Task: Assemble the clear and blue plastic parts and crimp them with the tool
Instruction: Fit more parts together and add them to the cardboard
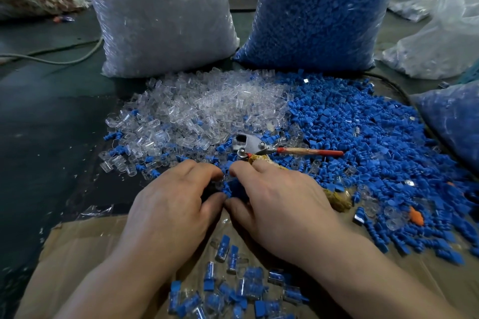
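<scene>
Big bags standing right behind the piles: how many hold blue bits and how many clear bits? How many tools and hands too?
Bag of clear parts: 1
Bag of blue parts: 1
Crimping tool: 1
Hands: 2, left hand and right hand
Total: 5

Left hand [176, 197] and right hand [282, 202] pinch a blue part [230, 186] together just beside crimping tool [255, 146], clear parts pile [207, 106] behind, assembled pieces [233, 282] on cardboard [85, 254].
</scene>
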